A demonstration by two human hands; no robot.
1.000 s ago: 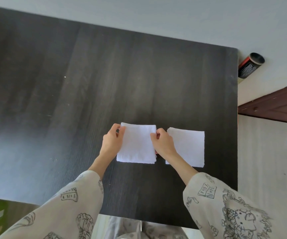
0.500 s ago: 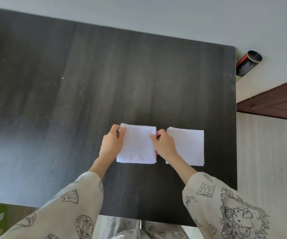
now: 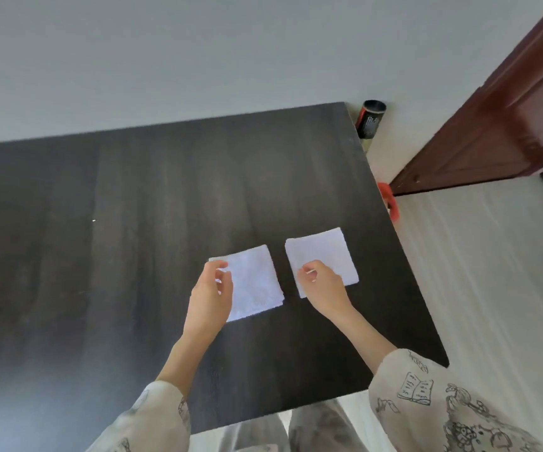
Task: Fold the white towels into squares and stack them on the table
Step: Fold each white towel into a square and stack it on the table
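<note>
Towels: 2 folded squares, left towel (image 3: pixel 257 282) and right towel (image 3: pixel 325 252), apart on worktop (image 3: pixel 133 223).
Left hand (image 3: pixel 211 295): loosely curled, holds nothing.
Right hand (image 3: pixel 324 285): loosely curled, empty, over right towel.

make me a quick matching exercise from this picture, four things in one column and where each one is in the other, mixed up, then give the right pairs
Things:
1. left towel
2. right towel
3. black can
4. red object

Places:
A. on the floor past the table's far right corner, by the wall
B. on the table, under the left hand
C. half hidden behind the table's right edge
D. on the table, under the right hand

Pairs: 1-B, 2-D, 3-A, 4-C
</note>
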